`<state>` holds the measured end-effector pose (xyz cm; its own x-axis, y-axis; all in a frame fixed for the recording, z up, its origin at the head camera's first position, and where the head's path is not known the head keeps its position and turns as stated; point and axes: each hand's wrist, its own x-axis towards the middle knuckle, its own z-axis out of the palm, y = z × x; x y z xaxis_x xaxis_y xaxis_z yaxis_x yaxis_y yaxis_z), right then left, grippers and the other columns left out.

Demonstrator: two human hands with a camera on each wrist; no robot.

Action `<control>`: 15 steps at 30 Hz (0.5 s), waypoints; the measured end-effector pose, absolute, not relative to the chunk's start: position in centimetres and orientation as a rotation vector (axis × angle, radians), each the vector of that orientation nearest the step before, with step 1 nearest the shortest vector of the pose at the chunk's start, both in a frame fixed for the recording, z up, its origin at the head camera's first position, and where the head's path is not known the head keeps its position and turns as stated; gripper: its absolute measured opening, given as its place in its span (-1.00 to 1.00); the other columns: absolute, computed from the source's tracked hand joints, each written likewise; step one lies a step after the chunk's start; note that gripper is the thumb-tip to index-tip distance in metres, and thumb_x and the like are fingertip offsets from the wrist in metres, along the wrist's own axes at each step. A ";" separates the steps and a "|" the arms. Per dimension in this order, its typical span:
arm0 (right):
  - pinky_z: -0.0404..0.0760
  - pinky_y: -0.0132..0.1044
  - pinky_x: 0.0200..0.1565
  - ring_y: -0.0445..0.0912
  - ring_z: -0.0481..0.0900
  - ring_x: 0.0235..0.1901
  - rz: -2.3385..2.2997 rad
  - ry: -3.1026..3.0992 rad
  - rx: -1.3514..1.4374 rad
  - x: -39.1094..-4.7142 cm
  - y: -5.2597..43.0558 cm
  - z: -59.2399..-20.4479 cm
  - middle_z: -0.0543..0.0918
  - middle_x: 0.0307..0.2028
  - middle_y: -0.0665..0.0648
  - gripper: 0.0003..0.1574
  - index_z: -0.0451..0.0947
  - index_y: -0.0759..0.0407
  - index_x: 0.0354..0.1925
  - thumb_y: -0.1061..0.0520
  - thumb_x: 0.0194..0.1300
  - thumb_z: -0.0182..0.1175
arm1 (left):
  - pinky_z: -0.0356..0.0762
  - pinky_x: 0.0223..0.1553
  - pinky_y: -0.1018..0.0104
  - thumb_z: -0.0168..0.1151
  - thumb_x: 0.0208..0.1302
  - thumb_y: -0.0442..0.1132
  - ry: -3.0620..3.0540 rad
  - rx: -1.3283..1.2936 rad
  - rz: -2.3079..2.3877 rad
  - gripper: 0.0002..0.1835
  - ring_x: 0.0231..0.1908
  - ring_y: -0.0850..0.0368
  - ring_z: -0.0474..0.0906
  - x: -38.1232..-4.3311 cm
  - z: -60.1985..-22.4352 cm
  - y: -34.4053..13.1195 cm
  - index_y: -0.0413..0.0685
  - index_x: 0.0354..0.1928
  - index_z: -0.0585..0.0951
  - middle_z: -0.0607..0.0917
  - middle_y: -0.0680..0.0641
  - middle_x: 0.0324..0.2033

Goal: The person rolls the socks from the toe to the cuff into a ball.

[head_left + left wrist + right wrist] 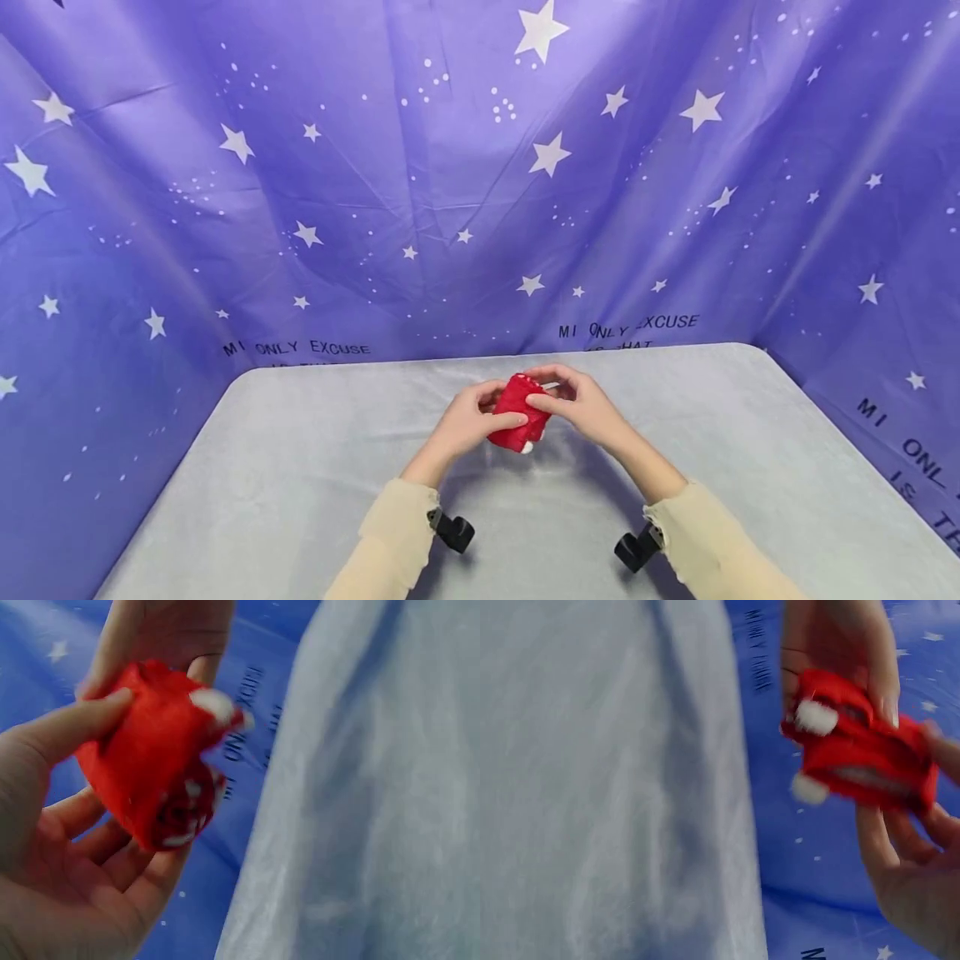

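Both hands hold a small red cloth bundle above the table. It looks soft and rolled or folded, with white spots at one end; its exact kind cannot be told. My left hand grips its left side, thumb across the front and fingers behind. On the right side, my right hand pinches it between thumb and fingers. In the left wrist view, the bundle shows a coiled, white-flecked end. Two white pom-poms hang at its edge in the right wrist view, beside an open fold with a pale inside.
A pale grey cloth-covered table lies beneath the hands. Purple-blue curtains with white stars and lettering stand behind it and at both sides. Black wrist cameras are strapped at both cream sleeves.
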<state>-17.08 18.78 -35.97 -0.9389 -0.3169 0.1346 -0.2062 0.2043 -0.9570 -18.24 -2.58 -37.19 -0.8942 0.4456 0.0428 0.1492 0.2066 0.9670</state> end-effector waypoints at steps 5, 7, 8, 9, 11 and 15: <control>0.70 -0.26 0.02 -0.19 0.70 -0.05 -2.063 1.996 -0.500 -15.6 19.1 -35.4 0.66 0.02 -0.01 -0.59 0.42 0.38 0.22 0.20 0.50 0.03 | 0.68 -0.02 0.26 0.29 0.26 -0.25 1.968 0.440 1.893 -0.48 -0.09 0.17 0.67 -17.0 -36.9 -4.2 -0.24 0.25 0.50 0.68 -0.26 0.05; 0.70 -0.24 0.03 -0.16 0.71 -0.05 -2.080 1.956 -0.515 -15.2 19.1 -35.1 0.68 -0.03 -0.05 -0.67 0.47 0.31 0.15 0.21 0.50 0.03 | 0.67 -0.02 0.27 0.28 0.27 -0.25 1.926 0.422 1.915 -0.47 -0.09 0.20 0.66 -16.8 -36.7 -4.8 -0.24 0.27 0.49 0.67 -0.24 0.06; 0.71 -0.23 0.03 -0.15 0.71 -0.06 -2.078 1.964 -0.524 -15.0 19.0 -35.0 0.69 -0.05 -0.05 -0.69 0.49 0.29 0.12 0.22 0.49 0.05 | 0.67 -0.03 0.27 0.27 0.27 -0.26 1.907 0.419 1.928 -0.47 -0.10 0.21 0.66 -16.8 -36.6 -5.0 -0.25 0.27 0.49 0.67 -0.22 0.06; 0.71 -0.22 0.02 -0.15 0.72 -0.08 -2.069 1.993 -0.540 -14.9 18.9 -34.9 0.70 -0.08 -0.05 -0.70 0.51 0.30 0.10 0.24 0.47 0.08 | 0.67 -0.04 0.29 0.27 0.27 -0.26 1.904 0.417 1.934 -0.48 -0.11 0.22 0.66 -16.7 -36.5 -5.2 -0.25 0.27 0.49 0.68 -0.19 0.04; 0.72 -0.21 -0.01 -0.17 0.73 -0.13 -2.044 2.074 -0.564 -14.7 18.6 -34.6 0.72 -0.13 -0.07 -0.70 0.52 0.37 0.07 0.27 0.42 0.13 | 0.65 -0.06 0.32 0.28 0.26 -0.28 1.923 0.425 1.936 -0.49 -0.12 0.24 0.66 -16.6 -36.2 -5.4 -0.24 0.25 0.52 0.69 -0.16 0.03; 0.74 -0.26 -0.10 -0.23 0.73 -0.26 -2.020 2.241 -0.586 -14.4 18.0 -34.7 0.73 -0.26 -0.16 -0.68 0.49 0.57 -0.01 0.35 0.34 0.19 | 0.62 -0.06 0.36 0.29 0.27 -0.26 1.967 0.431 1.938 -0.52 -0.11 0.25 0.64 -16.1 -36.0 -5.4 -0.21 0.24 0.55 0.70 -0.17 0.03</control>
